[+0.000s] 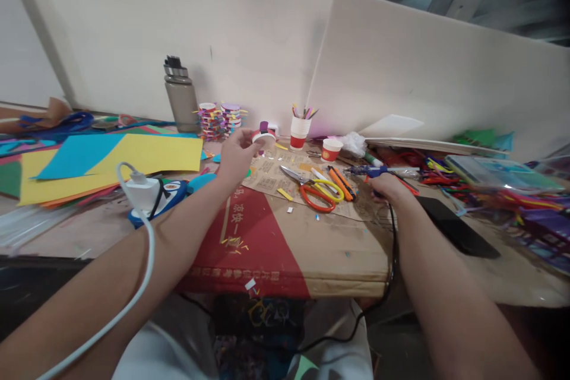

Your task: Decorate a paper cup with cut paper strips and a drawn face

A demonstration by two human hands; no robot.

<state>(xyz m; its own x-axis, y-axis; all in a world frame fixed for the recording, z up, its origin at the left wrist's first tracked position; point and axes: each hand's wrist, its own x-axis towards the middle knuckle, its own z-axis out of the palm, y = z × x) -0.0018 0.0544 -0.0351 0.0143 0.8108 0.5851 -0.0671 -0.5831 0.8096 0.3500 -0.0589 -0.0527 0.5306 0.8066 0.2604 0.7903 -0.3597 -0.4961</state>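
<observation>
My left hand (238,154) is closed around a small paper cup (263,138), white with red and a purple piece on it, tilted at the back of the table. My right hand (392,187) grips a blue hot glue gun (376,170), its dark nozzle pointing left and a clear glue stick (408,173) showing at its rear. A black cord (394,249) hangs down from it. Between the hands lie a pair of scissors with orange handles (317,199), a yellow-handled pair (332,187) and an orange craft knife (342,183).
Behind stand a cup of paper strips (300,132), a red-and-white cup (331,149), two striped cup stacks (208,122) and a bottle (181,98). Coloured paper (151,151) and a power strip with a white charger (142,195) lie left. A phone (456,227) lies right.
</observation>
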